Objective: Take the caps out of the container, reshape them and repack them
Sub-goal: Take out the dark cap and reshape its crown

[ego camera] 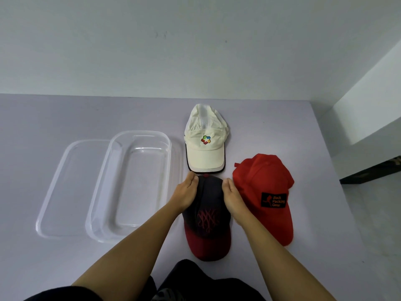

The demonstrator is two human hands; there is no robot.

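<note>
Left hand (187,192) and right hand (233,199) press, fingers extended, against the navy fabric cap with maroon brim (207,220); uneven squeezing could crease its crown.

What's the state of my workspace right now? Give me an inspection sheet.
Surface: pale grey table.
Job's things: clear container empty, overlapping its lid; white cap, red cap and dark cap lie outside it.
Clutter: nothing seen.
Grippers: left hand and right hand flank and touch the dark cap's crown.
Cables: nothing seen.
Surroundings: plain wall behind; white block at right.
</note>
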